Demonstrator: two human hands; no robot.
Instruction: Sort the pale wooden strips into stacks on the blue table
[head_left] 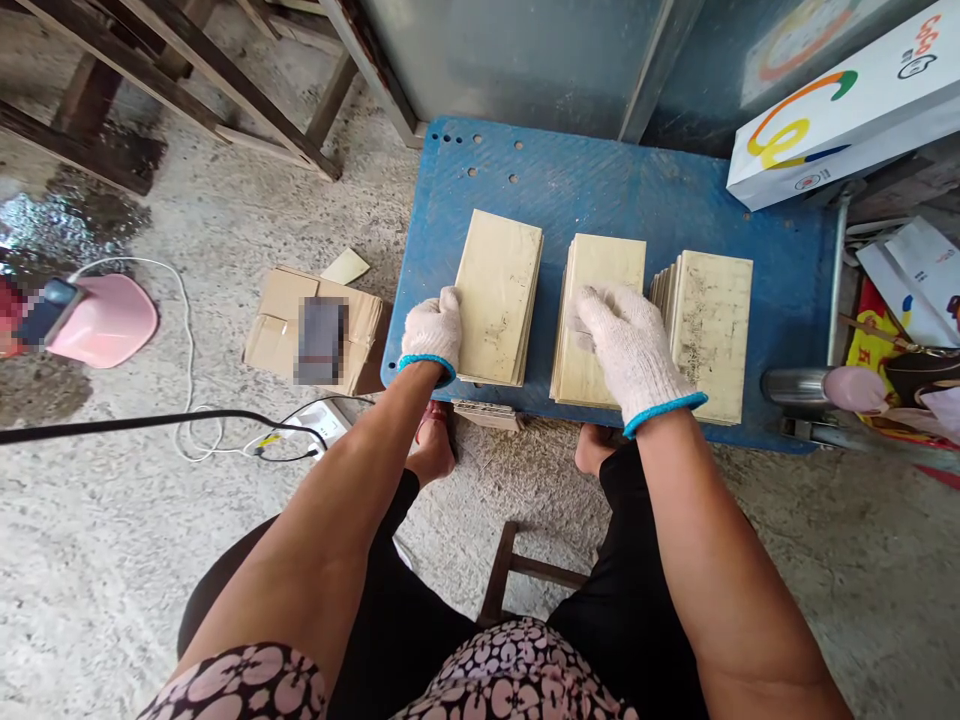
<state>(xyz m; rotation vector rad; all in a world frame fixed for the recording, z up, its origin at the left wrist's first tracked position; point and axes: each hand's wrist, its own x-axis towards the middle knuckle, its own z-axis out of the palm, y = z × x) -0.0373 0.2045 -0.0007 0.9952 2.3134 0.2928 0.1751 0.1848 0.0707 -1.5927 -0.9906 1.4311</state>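
Three stacks of thin, pale yellow rectangular boards lie on a blue table (pixel 637 180). Against the near left edge of the left stack (pixel 501 290) is my left hand (pixel 433 328), in a white knit glove with a blue cuff. Its fingers are curled closed and its thumb points up along the boards' edge; whatever they grip is hidden. My right hand (pixel 628 345), gloved the same way, reaches over the middle stack (pixel 609 262) with its fingers apart and slightly blurred. Dark specks mark the top board of the right stack (pixel 714 325), whose boards lean in a row.
A cardboard box (pixel 274 335) with a blurred-out dark item (pixel 321 340) stands on the floor at left. Cables run past a power strip (pixel 322 425). A white paper bag (pixel 847 110), a metal flask (pixel 795 386) and a stool (pixel 499 575) are close by.
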